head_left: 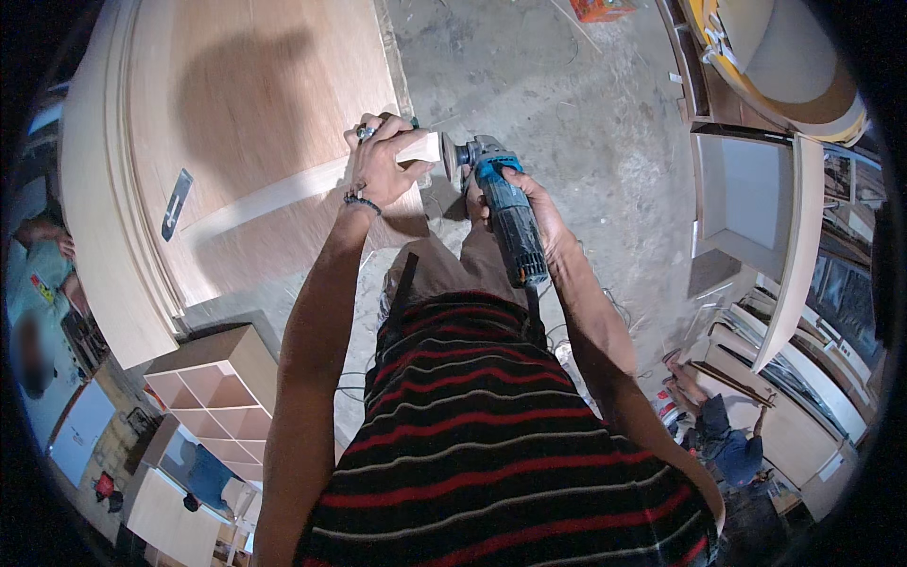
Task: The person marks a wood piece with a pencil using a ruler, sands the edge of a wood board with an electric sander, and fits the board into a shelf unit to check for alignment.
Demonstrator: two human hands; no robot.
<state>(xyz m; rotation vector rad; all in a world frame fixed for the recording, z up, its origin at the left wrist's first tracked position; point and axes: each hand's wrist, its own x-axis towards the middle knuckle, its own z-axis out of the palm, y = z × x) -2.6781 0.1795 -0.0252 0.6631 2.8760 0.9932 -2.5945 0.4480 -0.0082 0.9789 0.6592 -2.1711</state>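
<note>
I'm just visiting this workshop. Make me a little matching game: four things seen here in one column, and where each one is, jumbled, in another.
Things
1. power tool
2. pale wooden piece
3. flat metal piece
4. cubby shelf

Places
A. lying on the wooden panel
B. in the right fingers
C. at the picture's lower left
D. in the left fingers

Pairs: 1-B, 2-D, 3-A, 4-C
</note>
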